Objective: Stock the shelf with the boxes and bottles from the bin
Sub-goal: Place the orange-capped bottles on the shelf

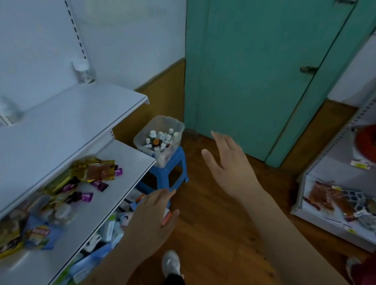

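A clear plastic bin (175, 125) holding several small bottles (158, 139) stands on a blue stool (180, 163) by the end of the white shelf unit (62, 122) on my left. My right hand (230, 166) hovers open over the floor just right of the bin, fingers spread. My left hand (152, 218) is low beside the bottom shelf, with a small white and red box (166, 215) pinched between thumb and fingers. Several small boxes (109, 228) lie on that bottom shelf. Two clear bottles (83, 72) (0, 110) stand at the back of the top shelf.
Snack packets (88, 173) are scattered on the middle left shelf. A green door (255, 66) is straight ahead. On the right, another shelf unit (319, 178) carries packets and a red bowl (367, 151). My white shoe (171, 263) is on the wooden floor; a person in maroon (375, 278) is at the lower right.
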Available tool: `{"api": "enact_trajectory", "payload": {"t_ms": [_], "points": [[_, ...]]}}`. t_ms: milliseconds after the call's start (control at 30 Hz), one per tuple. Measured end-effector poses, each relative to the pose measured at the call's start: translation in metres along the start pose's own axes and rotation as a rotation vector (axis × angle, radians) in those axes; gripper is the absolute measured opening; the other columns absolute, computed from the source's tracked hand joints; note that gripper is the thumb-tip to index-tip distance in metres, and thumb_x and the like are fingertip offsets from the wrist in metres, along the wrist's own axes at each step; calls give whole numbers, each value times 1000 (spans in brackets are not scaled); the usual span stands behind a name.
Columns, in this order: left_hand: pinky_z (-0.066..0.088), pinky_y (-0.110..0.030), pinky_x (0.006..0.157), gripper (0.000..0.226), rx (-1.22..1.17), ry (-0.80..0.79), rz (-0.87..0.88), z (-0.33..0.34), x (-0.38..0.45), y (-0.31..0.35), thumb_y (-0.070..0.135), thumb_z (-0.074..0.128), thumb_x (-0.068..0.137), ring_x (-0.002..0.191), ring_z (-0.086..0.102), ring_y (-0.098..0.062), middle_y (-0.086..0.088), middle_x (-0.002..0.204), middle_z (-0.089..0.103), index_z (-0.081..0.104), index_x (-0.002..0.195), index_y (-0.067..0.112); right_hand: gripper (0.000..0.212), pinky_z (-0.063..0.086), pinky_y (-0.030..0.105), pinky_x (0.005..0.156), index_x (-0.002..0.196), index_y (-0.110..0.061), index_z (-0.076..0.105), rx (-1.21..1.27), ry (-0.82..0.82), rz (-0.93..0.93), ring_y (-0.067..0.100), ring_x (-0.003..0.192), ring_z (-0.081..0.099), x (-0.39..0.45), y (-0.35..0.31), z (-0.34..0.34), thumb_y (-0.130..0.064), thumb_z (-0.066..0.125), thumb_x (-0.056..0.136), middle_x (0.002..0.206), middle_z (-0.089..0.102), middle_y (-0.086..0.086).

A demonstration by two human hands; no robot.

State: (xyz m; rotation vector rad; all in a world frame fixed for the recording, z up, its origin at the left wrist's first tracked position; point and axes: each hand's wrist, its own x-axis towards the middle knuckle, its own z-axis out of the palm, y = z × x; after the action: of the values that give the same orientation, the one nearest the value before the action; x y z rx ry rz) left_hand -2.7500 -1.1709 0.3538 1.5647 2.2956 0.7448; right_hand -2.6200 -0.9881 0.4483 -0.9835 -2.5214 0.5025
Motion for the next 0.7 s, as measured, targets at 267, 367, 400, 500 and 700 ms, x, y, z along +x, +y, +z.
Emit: {"api": "enact_trajectory", "payload": {"t_ms": [267, 367, 400, 500, 700], "points": [[46, -44, 104, 72, -48, -44, -49, 25, 192, -45, 63, 25, 91, 131, 45, -20, -3, 143, 48, 40, 146, 21, 61, 29, 38, 116, 153, -17, 27, -51, -120, -17, 23, 141, 33, 186, 63, 24, -50, 37, 103, 155, 35, 4], [46, -34, 102, 62, -66, -29, -79, 14, 254, -56, 57, 33, 95, 125, 48, -16, 0, 137, 50, 43, 143, 19, 62, 31, 40, 116, 153, -18, 26, -67, -172, -32, 21, 141, 33, 253, 75, 22, -51, 36, 102, 155, 35, 3], [46, -31, 100, 56, -68, -19, -84, 11, 273, -61, 53, 38, 97, 123, 50, -15, 1, 135, 51, 45, 141, 19, 62, 31, 40, 116, 153, -18, 26, -64, -175, -37, 21, 142, 32, 274, 80, 22, -52, 36, 102, 155, 34, 3], [49, -34, 99, 46, -87, -6, -127, 5, 325, -73, 38, 50, 99, 122, 51, -18, -2, 134, 52, 46, 140, 17, 62, 29, 39, 117, 154, -17, 26, -32, -162, -28, 21, 142, 30, 331, 94, 26, -49, 38, 102, 155, 34, 3], [43, -28, 99, 45, -99, 13, -225, 15, 399, -105, 31, 53, 100, 122, 49, -17, -2, 133, 51, 47, 141, 14, 61, 30, 37, 116, 152, -15, 29, 41, -225, -79, 21, 140, 34, 434, 124, 69, -47, 41, 102, 153, 37, 5]]}}
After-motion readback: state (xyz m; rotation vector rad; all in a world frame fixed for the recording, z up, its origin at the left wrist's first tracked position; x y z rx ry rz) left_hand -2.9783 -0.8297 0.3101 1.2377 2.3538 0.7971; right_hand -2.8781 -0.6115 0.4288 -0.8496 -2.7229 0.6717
